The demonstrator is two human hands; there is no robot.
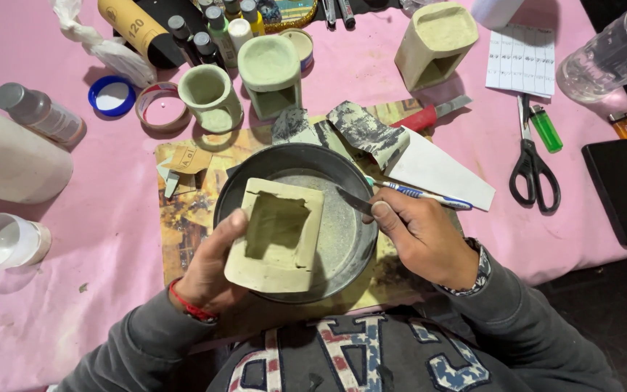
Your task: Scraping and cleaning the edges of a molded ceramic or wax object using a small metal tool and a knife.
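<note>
Pale clay block (277,236) with square hollow, held tilted over dark round pan (328,163), gripped at its near-left corner by left hand (208,272). Right hand (422,236) right of pan, closed around small knife (357,201), blade pointing at block.

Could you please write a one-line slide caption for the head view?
Left hand holds a pale square clay block over a dark round metal pan; right hand holds a small blade.

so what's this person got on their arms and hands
Both hands are bare, no gloves. Dark grey sweatshirt sleeves cover both arms to the wrists. The left hand has a red cord bracelet at the wrist; the right hand has a patterned band showing at the cuff.
</note>
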